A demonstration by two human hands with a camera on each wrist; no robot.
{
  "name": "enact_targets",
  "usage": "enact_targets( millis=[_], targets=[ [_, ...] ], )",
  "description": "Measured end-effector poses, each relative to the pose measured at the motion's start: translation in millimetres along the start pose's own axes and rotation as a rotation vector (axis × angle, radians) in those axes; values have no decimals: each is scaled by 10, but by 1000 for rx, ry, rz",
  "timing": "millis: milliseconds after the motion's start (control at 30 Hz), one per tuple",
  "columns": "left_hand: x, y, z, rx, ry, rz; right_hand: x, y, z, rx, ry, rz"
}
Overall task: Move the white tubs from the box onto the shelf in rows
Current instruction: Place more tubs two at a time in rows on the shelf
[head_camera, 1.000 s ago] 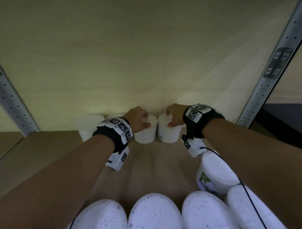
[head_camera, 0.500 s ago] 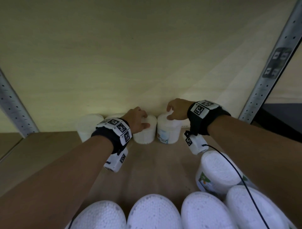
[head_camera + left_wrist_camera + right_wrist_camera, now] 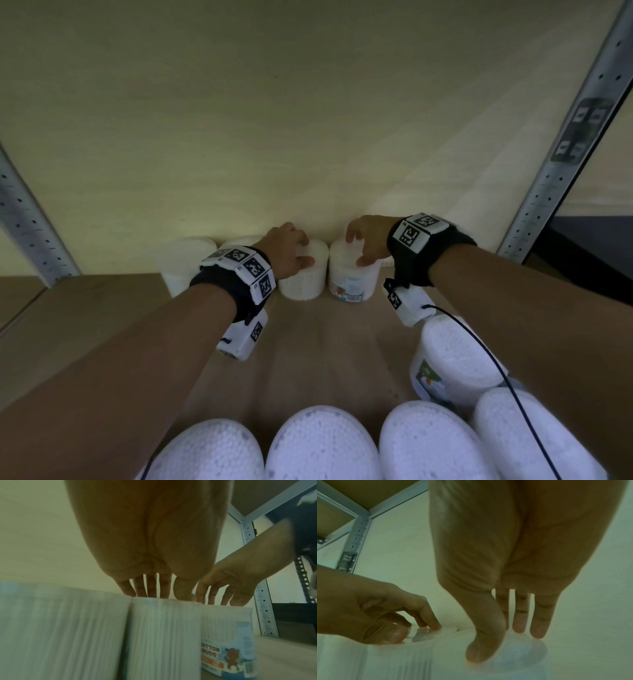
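A person reaches both arms deep into a wooden shelf (image 3: pixel 335 346). At the back edge of the shelf, by the pale back wall (image 3: pixel 274 120), white tubs stand upright in a row, side by side.

The left hand (image 3: pixel 286 250) sits on top of one tub (image 3: pixel 303 274). Its fingers curl down over the far rim and its thumb presses the near side, so it grips the tub from above. In the left wrist view the fingertips (image 3: pixel 150 588) rest along the top edge of this tub.

The right hand (image 3: pixel 366 241) is on the next tub (image 3: pixel 352 277), the one with a blue label and a little bear picture. Its thumb is on the near rim and its fingers come down on the lid, holding the tub from above too. The two held tubs stand just beside each other, and I cannot tell if they touch.

Left of the left hand, more tubs (image 3: pixel 185 263) stand in the same row, touching each other.

At the front edge of the shelf a second row of tubs (image 3: pixel 322 445) shows its bumpy white tops. One more labelled tub (image 3: pixel 448 359) stands just behind them on the right side.

Grey metal posts (image 3: pixel 561 144) with holes stand at the shelf's corners. Each wrist wears a black band (image 3: pixel 428 253) with checked squares.
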State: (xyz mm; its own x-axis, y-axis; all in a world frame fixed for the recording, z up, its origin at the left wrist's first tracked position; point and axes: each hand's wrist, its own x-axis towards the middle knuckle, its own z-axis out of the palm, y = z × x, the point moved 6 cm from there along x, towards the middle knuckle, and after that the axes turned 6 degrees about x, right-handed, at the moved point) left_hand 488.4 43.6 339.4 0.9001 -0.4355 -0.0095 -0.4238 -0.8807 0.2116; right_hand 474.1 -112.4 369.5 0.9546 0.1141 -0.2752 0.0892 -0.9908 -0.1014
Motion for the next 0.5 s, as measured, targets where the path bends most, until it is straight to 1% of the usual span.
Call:
enact_targets(
  millis=[167,267,500],
  targets=[
    [0,14,-7,16,0,-4,-16,-54,-21,56,-23,-60],
    [-3,14,-9,10,6,-4,-16,-71,-24,61,-6,-98],
    [-5,7,-9,-7,9,-5,-20,-63,-17,91,-14,-130]
  ],
)
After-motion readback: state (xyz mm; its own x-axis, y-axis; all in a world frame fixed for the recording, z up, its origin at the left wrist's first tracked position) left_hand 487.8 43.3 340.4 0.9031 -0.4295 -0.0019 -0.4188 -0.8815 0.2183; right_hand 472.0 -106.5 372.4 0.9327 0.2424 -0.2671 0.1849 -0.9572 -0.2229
